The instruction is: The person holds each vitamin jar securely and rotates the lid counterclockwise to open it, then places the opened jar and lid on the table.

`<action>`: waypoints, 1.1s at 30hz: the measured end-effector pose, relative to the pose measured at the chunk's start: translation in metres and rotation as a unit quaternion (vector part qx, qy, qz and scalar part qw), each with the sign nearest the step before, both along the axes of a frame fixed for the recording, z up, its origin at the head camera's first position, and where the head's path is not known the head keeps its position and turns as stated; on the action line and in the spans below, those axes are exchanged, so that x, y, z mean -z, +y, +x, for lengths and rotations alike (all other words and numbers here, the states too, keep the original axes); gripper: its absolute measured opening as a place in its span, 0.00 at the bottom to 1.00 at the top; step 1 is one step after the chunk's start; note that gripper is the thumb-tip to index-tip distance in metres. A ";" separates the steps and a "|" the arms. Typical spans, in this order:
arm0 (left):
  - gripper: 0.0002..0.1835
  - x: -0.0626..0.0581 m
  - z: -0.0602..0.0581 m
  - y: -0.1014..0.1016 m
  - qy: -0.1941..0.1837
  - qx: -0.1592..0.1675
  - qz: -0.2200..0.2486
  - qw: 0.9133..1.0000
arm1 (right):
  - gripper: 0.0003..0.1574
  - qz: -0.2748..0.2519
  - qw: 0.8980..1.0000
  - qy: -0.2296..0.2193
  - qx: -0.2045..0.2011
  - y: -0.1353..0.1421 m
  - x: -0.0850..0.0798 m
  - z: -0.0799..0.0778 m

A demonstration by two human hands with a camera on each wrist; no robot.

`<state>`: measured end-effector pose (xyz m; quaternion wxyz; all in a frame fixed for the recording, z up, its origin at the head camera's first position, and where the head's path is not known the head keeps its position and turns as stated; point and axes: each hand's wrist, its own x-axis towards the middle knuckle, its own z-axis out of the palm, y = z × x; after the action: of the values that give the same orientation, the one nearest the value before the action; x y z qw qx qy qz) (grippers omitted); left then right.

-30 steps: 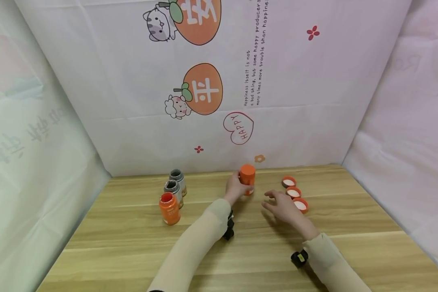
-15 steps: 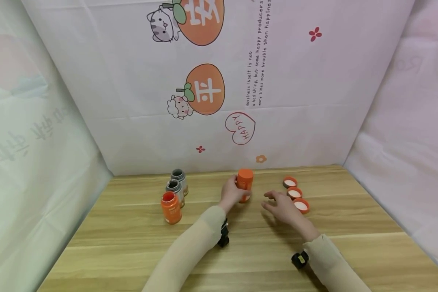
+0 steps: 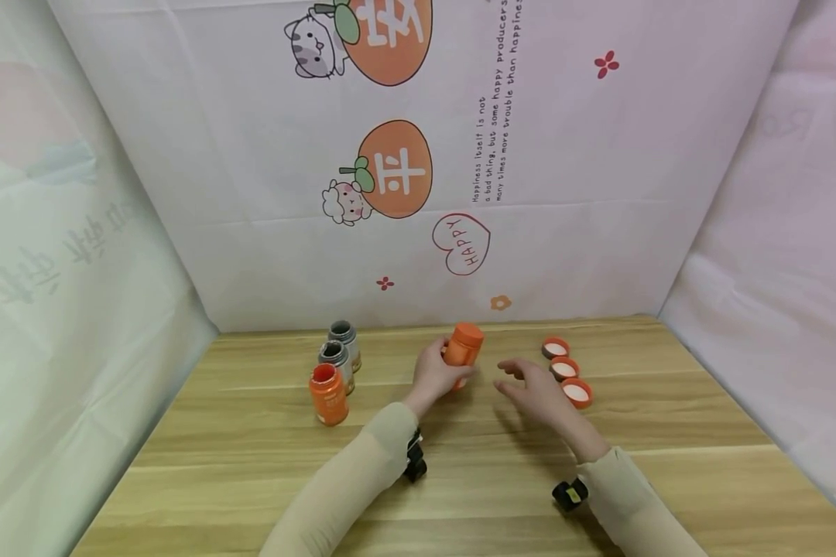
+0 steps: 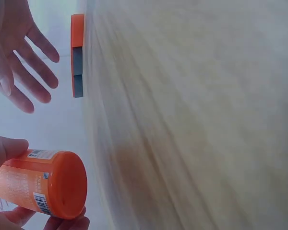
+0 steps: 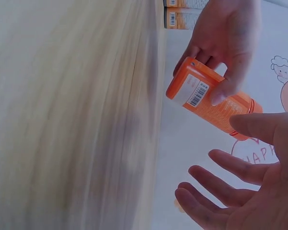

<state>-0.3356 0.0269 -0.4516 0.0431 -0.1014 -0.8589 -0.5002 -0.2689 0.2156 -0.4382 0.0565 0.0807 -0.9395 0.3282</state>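
My left hand (image 3: 434, 377) grips an orange plastic jar (image 3: 461, 354) round its body. An orange lid (image 3: 469, 334) is on the jar. In the left wrist view the jar's base faces the table with a small gap between them. The right wrist view shows the jar tilted, with a barcode label (image 5: 198, 93) near its base. Just right of the jar, my right hand (image 3: 538, 394) hovers with fingers spread and relaxed, holding nothing. In the right wrist view its thumb (image 5: 252, 125) overlaps the lid end; whether they touch cannot be told there, but the head view shows them apart.
On the left stand an uncapped orange jar (image 3: 330, 398) and two uncapped grey jars (image 3: 346, 371) in a row. Right of my right hand, three orange-rimmed lids (image 3: 577, 393) lie with white insides up. A printed white cloth (image 3: 286, 271) hangs behind the wooden table (image 3: 202, 464).
My left hand has drawn the orange jar slightly left and nearer, and the jar has gone from upright to tilted. My right hand has barely moved.
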 end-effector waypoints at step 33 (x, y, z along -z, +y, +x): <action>0.27 -0.018 0.040 -0.033 0.026 0.045 0.002 0.999 | 0.33 -0.076 0.997 0.024 -0.016 -0.020 -0.025 0.017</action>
<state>-0.2959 -0.0064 -0.4340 0.0428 -0.1530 -0.8512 -0.5002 -0.2522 0.1959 -0.4130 0.0800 0.0995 -0.9087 0.3975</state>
